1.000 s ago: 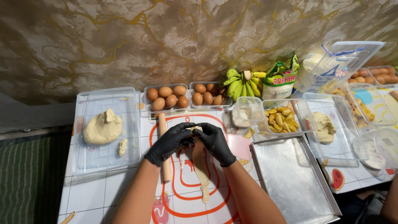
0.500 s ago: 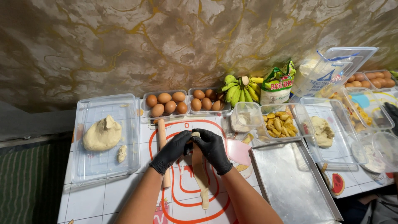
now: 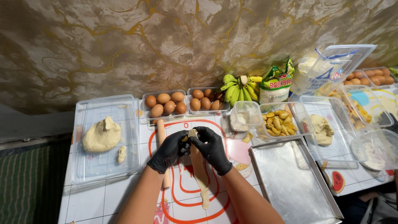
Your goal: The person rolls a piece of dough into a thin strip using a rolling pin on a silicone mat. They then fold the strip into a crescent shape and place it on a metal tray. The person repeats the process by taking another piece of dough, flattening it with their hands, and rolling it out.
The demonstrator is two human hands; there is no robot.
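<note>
Both my hands wear black gloves and meet over a white mat with red rings (image 3: 182, 195). My left hand (image 3: 169, 150) and my right hand (image 3: 212, 148) pinch the far end of a long flat strip of pale dough (image 3: 200, 176) that runs toward me on the mat. The end between my fingertips looks folded over a small filling, but I cannot make it out. A wooden rolling pin (image 3: 161, 132) lies just left of my left hand, partly under my forearm.
A clear tub with a dough lump (image 3: 102, 135) stands at the left. Two egg trays (image 3: 166, 103), bananas (image 3: 238, 86), a green bag (image 3: 277, 83), a tub of yellow fruit pieces (image 3: 278, 123) and more tubs line the back and right. A steel tray (image 3: 292, 182) lies at the right.
My hands have stayed at the far end of the dough strip, fingers working closer around it. The view has shifted a little.
</note>
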